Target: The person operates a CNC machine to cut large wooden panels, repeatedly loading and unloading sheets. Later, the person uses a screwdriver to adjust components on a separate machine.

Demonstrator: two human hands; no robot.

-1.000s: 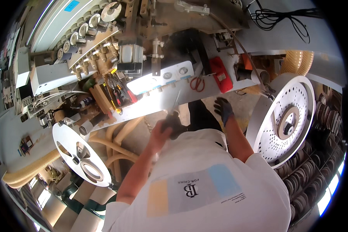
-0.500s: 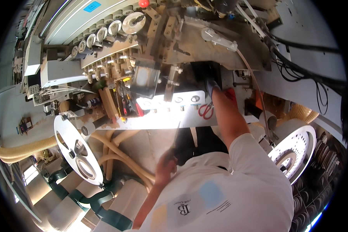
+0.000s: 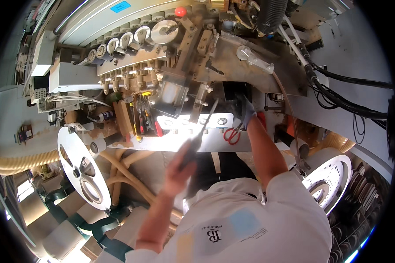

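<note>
Wearing a white shirt (image 3: 245,219), printed dark over tan and blue. Gripping a dark tool (image 3: 196,142) in the left hand (image 3: 175,176) with fingers wrapped round its handle, pointed toward one o'clock across the worktop's (image 3: 156,143) front edge. Showing floor (image 3: 150,163) at ten o'clock. Between one and two, just past red scissors (image 3: 231,136): gloved right hand (image 3: 245,108) at a dark opening (image 3: 235,87); cannot tell the pose of those fingers. Farther, toward eleven: blue label (image 3: 120,6).

Left hand (image 3: 177,174) blurred, right hand (image 3: 245,109) lost in shadow.
I can't make out the left grip on the thin tool (image 3: 208,118), nor what the gloved right one touches. The right forearm (image 3: 267,151) covers most of a red thing (image 3: 262,117); the gauges (image 3: 222,121) are too small to read; the far black corrugated hose (image 3: 272,16) runs out of view.
</note>
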